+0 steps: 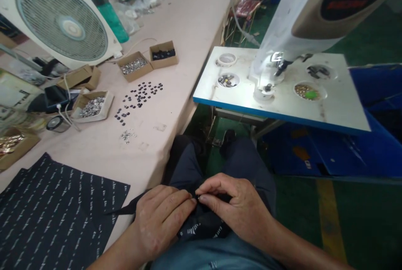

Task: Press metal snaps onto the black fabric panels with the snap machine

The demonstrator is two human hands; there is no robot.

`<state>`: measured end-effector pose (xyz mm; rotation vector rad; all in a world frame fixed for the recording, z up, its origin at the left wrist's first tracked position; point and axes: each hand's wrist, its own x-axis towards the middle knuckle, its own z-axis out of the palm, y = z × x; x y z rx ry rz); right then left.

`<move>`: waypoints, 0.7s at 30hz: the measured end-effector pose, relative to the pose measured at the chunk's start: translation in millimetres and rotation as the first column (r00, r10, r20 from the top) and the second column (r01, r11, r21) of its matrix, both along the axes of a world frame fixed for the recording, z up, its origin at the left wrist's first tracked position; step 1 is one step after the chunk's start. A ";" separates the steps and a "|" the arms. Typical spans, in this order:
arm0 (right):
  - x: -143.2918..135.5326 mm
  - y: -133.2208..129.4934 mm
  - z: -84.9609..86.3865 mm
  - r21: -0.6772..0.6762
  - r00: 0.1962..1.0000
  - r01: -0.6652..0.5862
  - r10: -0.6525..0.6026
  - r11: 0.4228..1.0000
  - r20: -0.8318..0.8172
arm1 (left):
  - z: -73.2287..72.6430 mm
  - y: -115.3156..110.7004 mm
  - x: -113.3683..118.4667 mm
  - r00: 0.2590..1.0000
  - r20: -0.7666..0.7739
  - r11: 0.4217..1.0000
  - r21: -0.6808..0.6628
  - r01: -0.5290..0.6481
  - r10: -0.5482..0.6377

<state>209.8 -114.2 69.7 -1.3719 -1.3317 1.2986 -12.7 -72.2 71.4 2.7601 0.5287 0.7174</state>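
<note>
A black cloth with white lettering point(204, 225) lies bunched on my lap. My left hand point(161, 215) rests on its left part, fingers together and pressed down on the fabric. My right hand point(230, 203) pinches at the cloth's upper edge beside the left fingertips, thumb and index finger closing on a tiny shiny piece point(198, 197). What exactly this piece is cannot be made out. To the left, a larger black printed cloth point(59, 215) lies on the pink table point(147, 153). Small black round caps point(140, 96) and tiny silver pieces point(127, 136) are scattered on the tabletop.
Ahead right stands a pressing machine point(279, 48) on a white board point(229, 98) with inset cups of small parts. Cardboard boxes of silver parts point(134, 67) and black parts point(163, 53) sit on the table. A box fan point(70, 27) stands at the back left.
</note>
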 end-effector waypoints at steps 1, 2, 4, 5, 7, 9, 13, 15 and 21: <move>0.0 -0.9 -0.1 0.012 1.000 0.008 -0.008 1.000 0.002 | 1.7 0.1 0.4 1.000 0.003 1.000 0.006 0.000 0.000; -0.1 -1.5 -0.2 0.023 1.000 0.018 -0.018 1.000 0.002 | 3.4 0.5 0.9 1.000 0.011 1.000 0.012 -0.001 0.001; -0.4 -2.3 -0.1 0.050 0.999 0.035 -0.035 0.998 -0.003 | 6.9 1.5 2.4 1.000 0.030 1.000 0.018 0.000 0.000; -0.6 -2.4 -0.1 0.067 0.999 0.038 -0.038 0.997 -0.003 | 8.6 1.9 3.2 0.999 0.040 1.000 0.020 0.001 -0.002; -1.2 -2.2 -0.3 0.105 0.999 0.040 -0.041 0.994 0.003 | 11.5 2.6 4.6 0.999 0.050 1.000 0.019 0.008 -0.008; -2.0 -1.9 -1.1 0.137 0.999 0.041 -0.043 0.990 0.014 | 13.5 2.7 5.8 0.999 0.050 1.000 0.013 0.013 -0.014; -3.3 -1.4 -3.5 0.199 0.998 0.014 -0.024 0.980 0.050 | 13.9 2.7 6.3 0.999 0.045 1.000 0.005 0.012 -0.013; -3.0 -1.1 -4.4 0.244 0.995 -0.027 0.004 0.969 0.095 | 12.8 2.9 5.6 0.999 0.041 1.000 -0.004 0.016 -0.016; -1.0 -1.1 -4.9 0.435 0.956 -0.142 0.009 0.889 0.293 | 9.3 3.7 3.0 0.999 0.030 0.999 -0.029 0.016 -0.015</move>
